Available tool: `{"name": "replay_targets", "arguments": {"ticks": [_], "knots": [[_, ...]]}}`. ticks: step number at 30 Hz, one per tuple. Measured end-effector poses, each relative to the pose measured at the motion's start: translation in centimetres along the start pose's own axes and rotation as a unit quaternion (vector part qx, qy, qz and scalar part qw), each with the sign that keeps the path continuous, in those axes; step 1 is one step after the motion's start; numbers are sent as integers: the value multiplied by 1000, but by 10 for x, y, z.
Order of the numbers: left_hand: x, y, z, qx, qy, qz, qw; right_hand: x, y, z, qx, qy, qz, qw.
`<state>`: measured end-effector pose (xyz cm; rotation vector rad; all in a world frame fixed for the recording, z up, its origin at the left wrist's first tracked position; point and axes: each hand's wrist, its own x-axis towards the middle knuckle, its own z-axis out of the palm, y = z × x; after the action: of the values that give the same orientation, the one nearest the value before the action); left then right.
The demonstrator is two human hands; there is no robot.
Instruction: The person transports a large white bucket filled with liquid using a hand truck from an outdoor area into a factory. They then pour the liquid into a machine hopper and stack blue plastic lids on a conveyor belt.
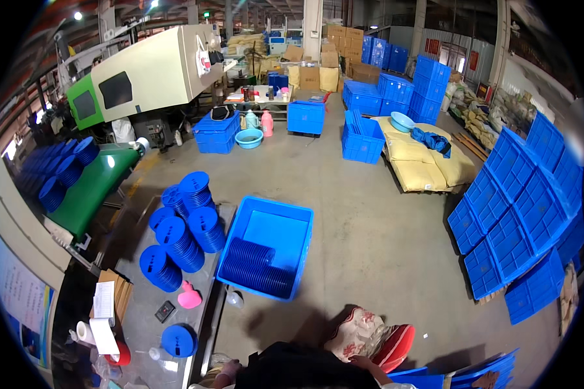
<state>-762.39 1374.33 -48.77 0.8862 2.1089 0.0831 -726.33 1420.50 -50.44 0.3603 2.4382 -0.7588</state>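
At the lower edge, my right hand (363, 362) is closed at the near rim of a red chair (399, 345) that has a cream-and-red patterned cushion (360, 332) on it. My left hand (229, 371) is low beside the near end of the grey table (136, 311); its fingers are too small and dark to make out. Ahead of me, a blue crate (282, 223) holds rows of blue discs (250, 262) stacked on their sides. Several upright stacks of blue discs (178, 240) stand on the table, with a separate short stack (179, 340) nearer to me.
A pink object (189, 295), a small black device (165, 311) and papers (104, 300) lie on the table. Left stands a green conveyor (100, 181) carrying discs. Stacked blue crates (512, 214) stand right, beyond them a pallet of yellow sacks (422, 165). Blue panels (480, 373) lie lower right.
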Motion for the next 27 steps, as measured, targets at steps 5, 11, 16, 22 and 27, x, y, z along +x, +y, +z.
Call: {"name": "replay_targets", "arguments": {"ticks": [5,11,16,22,27], "knots": [[110,39,-97,-223,123,-139,957,-23,65,-37,177,187,168,951],[230,86,-180,-199,168,-78,962,4,87,-158,585,254,381,669],[310,152,-192,-190,76,-103,973,76,187,-227,621,227,398,636],[407,222,-260,-9,-7,31,999,163,364,-482,559,395,153,713],[469,284,-374,2,179,43,983,211,213,-918,300,512,-70,802]]}}
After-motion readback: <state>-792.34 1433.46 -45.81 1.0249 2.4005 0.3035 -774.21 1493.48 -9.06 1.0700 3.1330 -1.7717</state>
